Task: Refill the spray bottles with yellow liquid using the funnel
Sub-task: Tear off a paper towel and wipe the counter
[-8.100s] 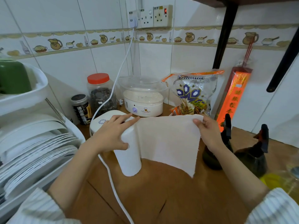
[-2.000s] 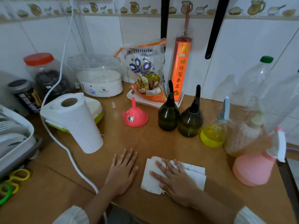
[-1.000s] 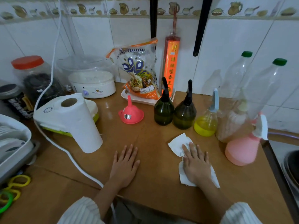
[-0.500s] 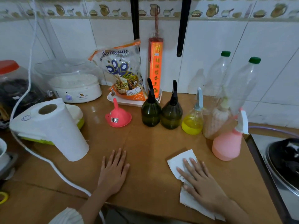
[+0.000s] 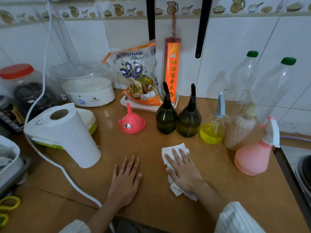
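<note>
Two dark green spray bottles (image 5: pixel 166 118) (image 5: pixel 189 121) with black heads stand side by side at mid-counter. To their right is a clear spray bottle (image 5: pixel 212 130) partly full of yellow liquid. A pink funnel (image 5: pixel 131 122) sits upside down to their left. My right hand (image 5: pixel 182 170) lies flat, pressing a crumpled white paper towel (image 5: pixel 175 149) onto the wooden counter (image 5: pixel 151 207) in front of the bottles. My left hand (image 5: pixel 125 179) rests palm down on the counter, fingers spread, holding nothing.
A paper towel roll (image 5: pixel 74 137) stands at the left on a white appliance with a cord. A pink spray bottle (image 5: pixel 252 158), a brownish bottle and two tall clear bottles (image 5: pixel 269 91) stand at the right. A snack bag on a tray, a steamer and jars line the back wall.
My right hand has slid the paper towel left and away from me across the counter, toward the green bottles. My left hand has stayed flat in place.
</note>
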